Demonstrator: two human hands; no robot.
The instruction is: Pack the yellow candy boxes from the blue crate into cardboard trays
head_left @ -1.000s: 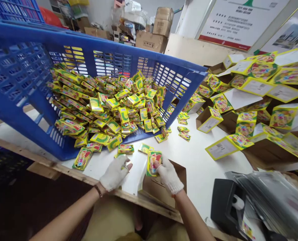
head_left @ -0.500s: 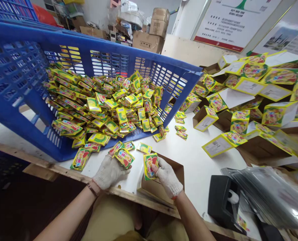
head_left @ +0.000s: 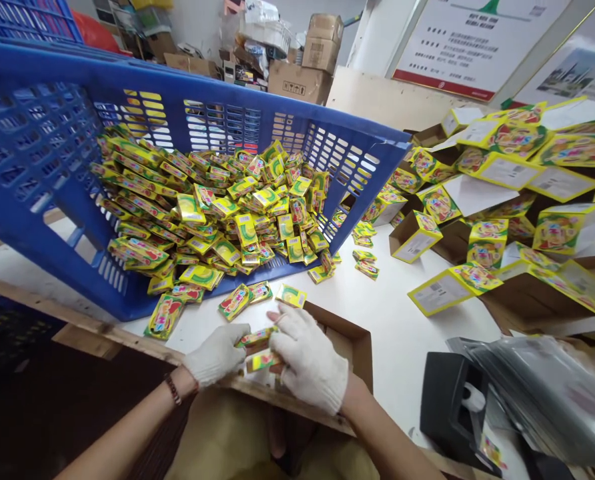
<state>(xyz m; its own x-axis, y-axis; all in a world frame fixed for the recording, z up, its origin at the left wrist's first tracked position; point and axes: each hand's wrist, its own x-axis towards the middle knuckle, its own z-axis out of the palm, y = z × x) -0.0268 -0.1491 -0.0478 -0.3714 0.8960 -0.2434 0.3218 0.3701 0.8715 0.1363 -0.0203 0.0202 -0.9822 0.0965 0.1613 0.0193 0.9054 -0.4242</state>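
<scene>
My left hand [head_left: 217, 353], in a white knit glove, pinches the left end of a small yellow-green printed pack [head_left: 257, 337]. My right hand [head_left: 310, 360], gloved the same way, is closed on a second small pack [head_left: 261, 361] just below the first, and its fingers also reach the first pack's right end. Behind the right hand stands an open cardboard box [head_left: 363, 343], partly hidden by that hand. More packs [head_left: 235, 302] lie loose on the white table [head_left: 392, 307] beyond my hands.
A large blue plastic basket [head_left: 257, 103], tipped toward me, is heaped with similar packs. Printed open cartons [head_left: 452, 287] pile up at the right. A black tape dispenser [head_left: 445, 407] and clear plastic sleeves [head_left: 542, 387] occupy the front right, near the wooden table edge [head_left: 127, 347].
My right hand has moved left from over the cardboard box to meet my left hand. Both packs have turned from face-up to edge-on and now sit one above the other.
</scene>
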